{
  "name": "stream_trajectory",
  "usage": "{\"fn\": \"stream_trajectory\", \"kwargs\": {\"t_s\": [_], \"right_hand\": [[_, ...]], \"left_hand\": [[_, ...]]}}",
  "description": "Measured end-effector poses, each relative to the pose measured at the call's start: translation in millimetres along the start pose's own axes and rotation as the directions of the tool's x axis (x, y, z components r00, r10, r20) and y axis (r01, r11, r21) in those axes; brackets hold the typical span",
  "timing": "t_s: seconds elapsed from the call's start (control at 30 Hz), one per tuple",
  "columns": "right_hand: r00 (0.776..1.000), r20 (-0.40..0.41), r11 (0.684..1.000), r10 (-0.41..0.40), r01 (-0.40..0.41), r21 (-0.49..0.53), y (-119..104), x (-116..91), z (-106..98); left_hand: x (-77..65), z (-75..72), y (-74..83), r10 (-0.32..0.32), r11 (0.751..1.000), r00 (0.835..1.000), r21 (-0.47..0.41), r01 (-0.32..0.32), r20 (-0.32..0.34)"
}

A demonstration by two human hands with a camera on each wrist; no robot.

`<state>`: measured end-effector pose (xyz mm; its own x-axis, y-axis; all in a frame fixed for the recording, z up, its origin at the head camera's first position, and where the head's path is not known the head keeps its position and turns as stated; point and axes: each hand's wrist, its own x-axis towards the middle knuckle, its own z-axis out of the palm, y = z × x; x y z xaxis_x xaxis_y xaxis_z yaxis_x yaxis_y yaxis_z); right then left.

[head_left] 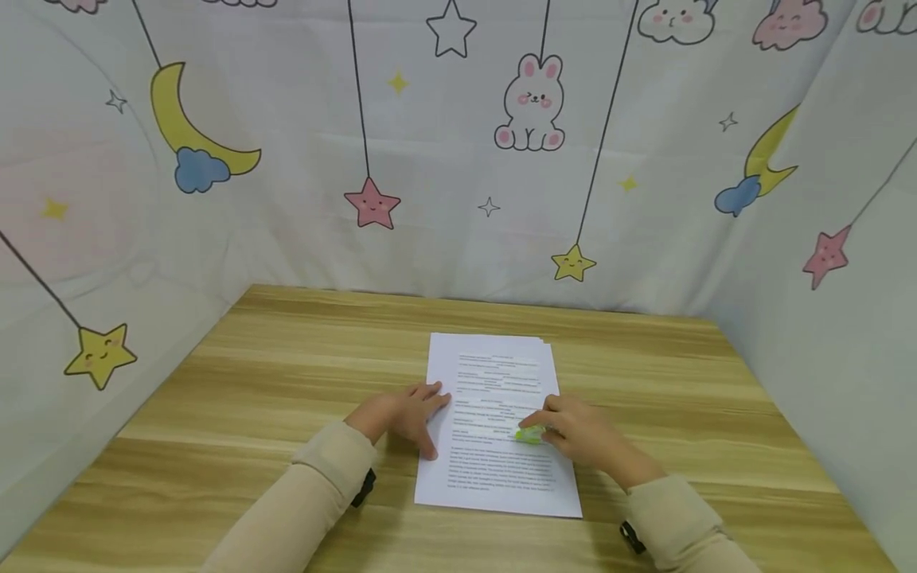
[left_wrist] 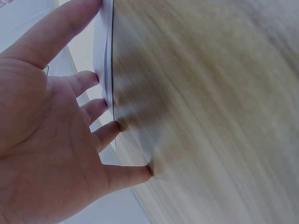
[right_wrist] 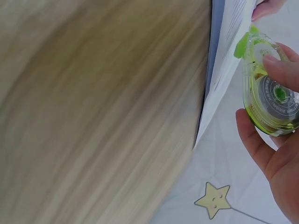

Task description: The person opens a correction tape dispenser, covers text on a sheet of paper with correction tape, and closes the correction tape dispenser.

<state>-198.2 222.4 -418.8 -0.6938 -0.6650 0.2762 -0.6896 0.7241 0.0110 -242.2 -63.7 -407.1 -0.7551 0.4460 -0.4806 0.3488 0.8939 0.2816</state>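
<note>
A small stack of printed paper sheets [head_left: 494, 477] lies on the wooden table, with white strips over parts of the upper text. My right hand [head_left: 576, 430] grips a green, clear-cased correction tape [head_left: 530, 434] over the middle of the top sheet. In the right wrist view, the thumb lies on the side of the correction tape [right_wrist: 275, 95], and its green tip is by the page. My left hand [head_left: 411, 414] rests spread at the sheets' left edge. In the left wrist view, the fingers of that hand [left_wrist: 51, 135] are apart, some on the paper edge, others on the wood.
The wooden table [head_left: 286, 358] extends around the paper on all sides. A white cloth [head_left: 444, 159] printed with stars, moons and a rabbit hangs behind the table and along both sides.
</note>
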Motion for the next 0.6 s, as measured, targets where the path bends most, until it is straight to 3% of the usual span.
{"fn": "stream_trajectory", "kwargs": {"t_s": [0.17, 0.6], "right_hand": [[1.000, 0.015, 0.999, -0.011, 0.012, -0.036, -8.3, 4.8, 2.7], [1.000, 0.010, 1.000, -0.016, 0.016, -0.008, -8.4, 7.7, 6.7]], "left_hand": [[-0.3, 0.5, -0.5, 0.001, 1.000, 1.000, 0.001, -0.001, 0.000], [0.2, 0.2, 0.3, -0.013, 1.000, 1.000, -0.010, 0.013, 0.004]]}}
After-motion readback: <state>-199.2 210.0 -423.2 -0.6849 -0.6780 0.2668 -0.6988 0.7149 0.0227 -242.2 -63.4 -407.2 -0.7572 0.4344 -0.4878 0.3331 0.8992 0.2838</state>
